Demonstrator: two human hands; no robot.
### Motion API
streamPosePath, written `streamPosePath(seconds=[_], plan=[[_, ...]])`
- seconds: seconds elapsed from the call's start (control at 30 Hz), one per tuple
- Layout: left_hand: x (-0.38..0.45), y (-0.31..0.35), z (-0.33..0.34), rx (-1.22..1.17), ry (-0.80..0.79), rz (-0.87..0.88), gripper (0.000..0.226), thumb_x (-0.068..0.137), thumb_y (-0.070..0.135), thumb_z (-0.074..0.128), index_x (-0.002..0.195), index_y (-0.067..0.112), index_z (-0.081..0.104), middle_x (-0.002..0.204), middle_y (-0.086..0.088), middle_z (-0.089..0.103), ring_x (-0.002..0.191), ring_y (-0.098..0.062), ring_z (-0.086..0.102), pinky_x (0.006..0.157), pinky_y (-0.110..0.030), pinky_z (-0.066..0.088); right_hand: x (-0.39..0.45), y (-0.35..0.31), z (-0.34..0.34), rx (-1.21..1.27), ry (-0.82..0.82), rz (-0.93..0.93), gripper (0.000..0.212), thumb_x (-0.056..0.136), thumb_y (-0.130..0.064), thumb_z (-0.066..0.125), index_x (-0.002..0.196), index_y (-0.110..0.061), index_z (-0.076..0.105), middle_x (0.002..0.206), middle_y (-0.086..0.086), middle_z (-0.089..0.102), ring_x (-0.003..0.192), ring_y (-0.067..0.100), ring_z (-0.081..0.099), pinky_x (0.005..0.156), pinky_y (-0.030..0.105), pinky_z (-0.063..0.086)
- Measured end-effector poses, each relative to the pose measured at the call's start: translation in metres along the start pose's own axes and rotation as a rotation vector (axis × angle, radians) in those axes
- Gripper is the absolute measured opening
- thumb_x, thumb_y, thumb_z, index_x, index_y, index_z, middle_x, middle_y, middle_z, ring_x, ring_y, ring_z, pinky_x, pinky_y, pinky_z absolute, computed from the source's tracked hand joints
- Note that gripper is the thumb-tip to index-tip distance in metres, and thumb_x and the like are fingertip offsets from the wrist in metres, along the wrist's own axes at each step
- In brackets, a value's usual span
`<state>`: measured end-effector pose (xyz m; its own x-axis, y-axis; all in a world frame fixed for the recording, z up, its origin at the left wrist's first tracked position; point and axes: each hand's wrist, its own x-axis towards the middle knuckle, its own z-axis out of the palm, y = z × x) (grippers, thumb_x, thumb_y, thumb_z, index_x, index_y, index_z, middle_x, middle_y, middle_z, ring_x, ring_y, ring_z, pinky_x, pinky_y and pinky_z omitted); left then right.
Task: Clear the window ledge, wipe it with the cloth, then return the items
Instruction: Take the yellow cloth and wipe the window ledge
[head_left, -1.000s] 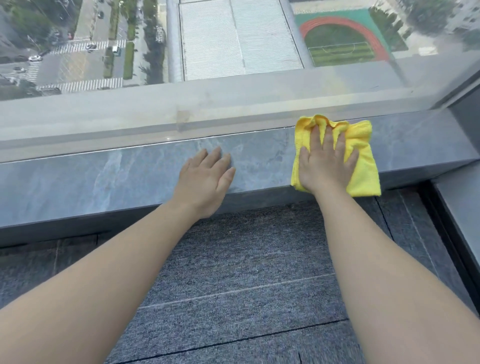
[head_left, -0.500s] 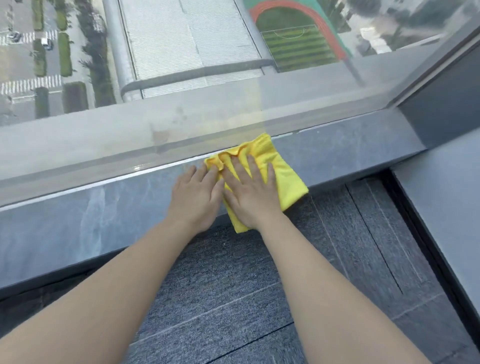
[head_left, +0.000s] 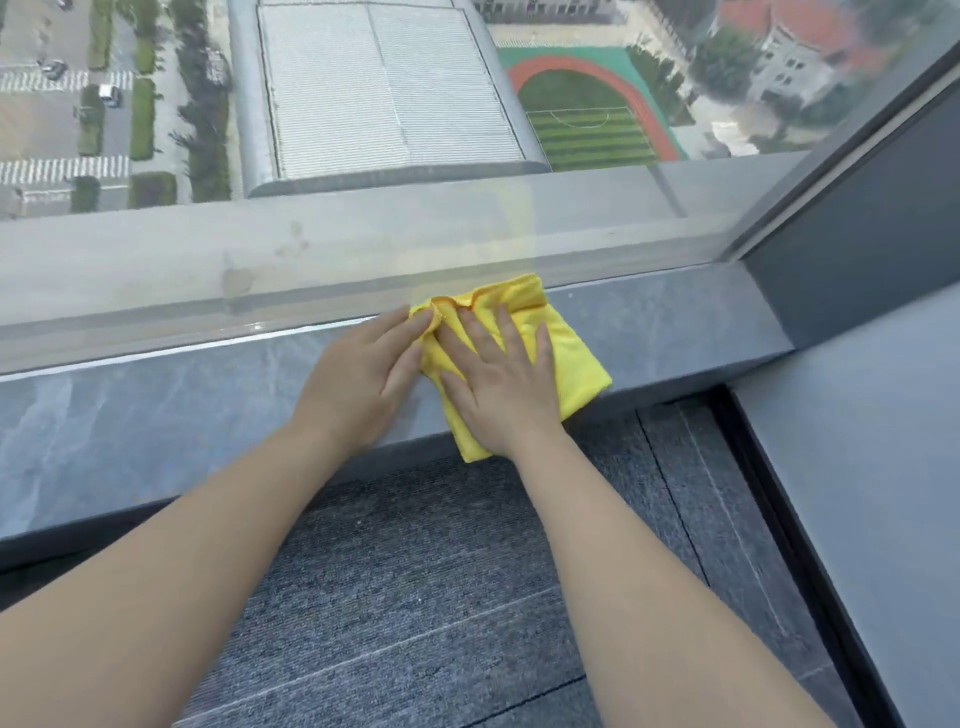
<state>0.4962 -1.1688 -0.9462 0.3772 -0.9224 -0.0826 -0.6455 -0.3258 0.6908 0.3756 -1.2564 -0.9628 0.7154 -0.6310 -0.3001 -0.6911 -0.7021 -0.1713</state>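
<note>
A yellow cloth (head_left: 569, 358) lies crumpled on the grey stone window ledge (head_left: 156, 415), against the glass and overhanging the ledge's front edge. My right hand (head_left: 498, 384) presses flat on the cloth with fingers spread. My left hand (head_left: 363, 379) rests on the ledge just left of it, and its fingertips pinch the cloth's left corner. No other items are on the visible part of the ledge.
A large window pane (head_left: 363, 156) rises behind the ledge. A dark frame post and grey wall panel (head_left: 857, 218) close the ledge on the right. Grey carpet tiles (head_left: 415, 597) cover the floor below, with a grey side surface (head_left: 857, 493) at right.
My right hand slid the cloth leftward along the ledge until it met my left hand. My left fingertips now grip the cloth's corner, and the cloth has bunched up.
</note>
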Motion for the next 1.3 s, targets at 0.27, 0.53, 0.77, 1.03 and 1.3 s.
streamPosePath(seconds=[0.27,0.53,0.77,1.03,1.3], plan=[[0.007,0.025,0.046,0.402,-0.024,-0.087,0.088,0.066,0.054,0.001,0.135,0.013,0.038,0.145,-0.016,0.036,0.133,-0.035,0.029,0.110,-0.043,0.021,-0.014,0.099,-0.008,0.030,0.045,0.291,0.052,0.096,-0.047,0.015,0.145,-0.042,0.001,0.159,-0.013,-0.004,0.146,0.028,-0.012,0.110,0.066,-0.006],[0.021,0.051,0.068,0.458,-0.078,-0.176,0.064,0.081,0.046,0.011,0.133,0.020,0.038,0.152,-0.008,0.027,0.138,-0.033,0.018,0.112,-0.049,0.017,0.011,0.126,-0.022,0.140,0.093,0.550,0.055,0.096,-0.042,0.016,0.148,-0.029,0.003,0.160,-0.005,-0.005,0.146,0.034,-0.010,0.112,0.063,-0.004],[0.025,0.054,0.077,0.429,0.080,-0.106,0.073,0.074,0.050,0.005,0.100,0.005,0.056,0.116,-0.018,0.055,0.115,-0.037,0.045,0.095,-0.048,0.034,-0.015,0.104,-0.008,0.015,0.119,0.014,0.051,0.097,-0.042,0.019,0.147,-0.036,0.011,0.160,-0.010,0.005,0.148,0.024,-0.004,0.115,0.054,-0.005],[0.038,0.081,0.096,0.362,0.082,0.059,0.069,0.079,0.041,0.016,0.115,-0.002,0.057,0.128,-0.025,0.056,0.121,-0.035,0.049,0.104,-0.038,0.030,-0.016,0.181,-0.015,0.035,0.194,0.287,0.055,0.096,-0.042,0.022,0.148,-0.028,0.010,0.160,-0.002,0.006,0.148,0.025,0.000,0.117,0.050,-0.002],[0.058,0.100,0.116,0.352,0.009,0.038,0.080,0.073,0.050,0.007,0.129,0.011,0.048,0.143,-0.009,0.045,0.136,-0.030,0.034,0.113,-0.047,0.019,0.001,0.231,-0.032,0.093,0.188,0.460,0.056,0.097,-0.036,0.022,0.149,-0.021,0.008,0.160,0.002,0.004,0.147,0.026,0.005,0.118,0.045,0.003]])
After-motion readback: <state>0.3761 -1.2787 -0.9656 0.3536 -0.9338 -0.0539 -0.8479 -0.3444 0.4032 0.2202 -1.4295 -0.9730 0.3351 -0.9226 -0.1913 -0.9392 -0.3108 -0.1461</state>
